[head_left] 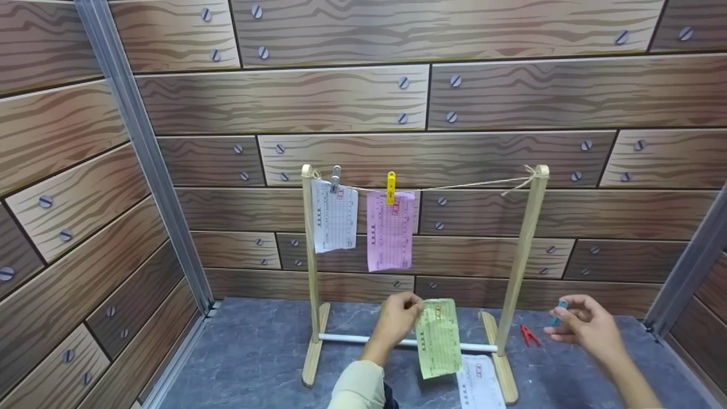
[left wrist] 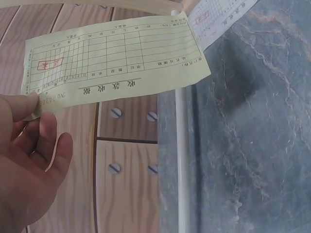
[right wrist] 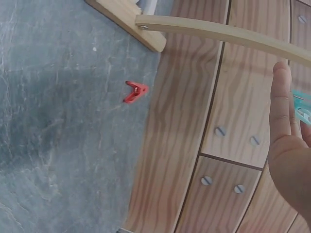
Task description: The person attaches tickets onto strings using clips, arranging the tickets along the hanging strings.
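Observation:
My left hand (head_left: 395, 321) pinches a yellow-green receipt slip (head_left: 438, 341) by its upper left corner, in front of the wooden rack. In the left wrist view the slip (left wrist: 116, 58) shows a printed grid and a red stamp. To the right of the rack, my right hand (head_left: 588, 326) holds a small teal clothespin (head_left: 560, 312) between thumb and fingers. The clothespin (right wrist: 302, 107) is partly cut off in the right wrist view. A white slip (head_left: 335, 216) hangs from the string under a grey clothespin (head_left: 335, 178), and a pink slip (head_left: 390, 233) under a yellow clothespin (head_left: 391, 188).
A red clothespin (head_left: 529, 336) lies on the grey marbled tabletop (head_left: 255, 352), right of the rack's right post (head_left: 522, 261). Another white slip (head_left: 481, 383) lies near the right foot. The string (head_left: 477, 184) runs between both posts, and a white bar (head_left: 363, 339) joins them low down.

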### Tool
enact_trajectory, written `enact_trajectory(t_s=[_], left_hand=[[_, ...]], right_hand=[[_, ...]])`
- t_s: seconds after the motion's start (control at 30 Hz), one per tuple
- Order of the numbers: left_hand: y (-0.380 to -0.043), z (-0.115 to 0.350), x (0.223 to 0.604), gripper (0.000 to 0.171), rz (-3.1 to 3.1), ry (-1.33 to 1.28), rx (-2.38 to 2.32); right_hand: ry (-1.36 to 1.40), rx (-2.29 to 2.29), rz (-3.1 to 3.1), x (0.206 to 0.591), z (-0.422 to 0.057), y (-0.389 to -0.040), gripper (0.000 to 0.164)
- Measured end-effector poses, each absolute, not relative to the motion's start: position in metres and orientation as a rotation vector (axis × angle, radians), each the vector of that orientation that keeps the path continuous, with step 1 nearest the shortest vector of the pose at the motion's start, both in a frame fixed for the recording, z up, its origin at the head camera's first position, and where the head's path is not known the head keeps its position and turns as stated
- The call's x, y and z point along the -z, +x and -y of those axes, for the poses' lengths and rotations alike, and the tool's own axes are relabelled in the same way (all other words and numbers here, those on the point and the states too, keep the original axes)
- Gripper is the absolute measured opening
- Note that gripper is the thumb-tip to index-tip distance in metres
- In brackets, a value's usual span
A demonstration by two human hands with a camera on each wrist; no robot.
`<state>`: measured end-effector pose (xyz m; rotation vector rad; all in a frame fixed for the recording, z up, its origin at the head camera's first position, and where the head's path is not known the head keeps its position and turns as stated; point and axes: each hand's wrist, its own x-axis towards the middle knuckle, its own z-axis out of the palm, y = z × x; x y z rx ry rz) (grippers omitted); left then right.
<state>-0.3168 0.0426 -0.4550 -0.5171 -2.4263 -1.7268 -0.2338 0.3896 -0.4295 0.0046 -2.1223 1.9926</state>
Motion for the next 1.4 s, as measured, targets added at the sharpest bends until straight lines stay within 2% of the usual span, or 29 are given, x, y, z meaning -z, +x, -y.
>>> enact_trajectory(t_s=[0.33,1.4], left_hand=[[-0.318,-0.042,0.441,0.011,2.407,-0.515,1.727],[-0.322,-0.046,0.405,0.01,2.319,-0.589,1.66]], right_hand=[[0.117,-1.993,2.088,0.413,-0.379,-0.235,0.022],[0.322,-1.797,2.213,0.36,-0.358,-0.238,0.03]])
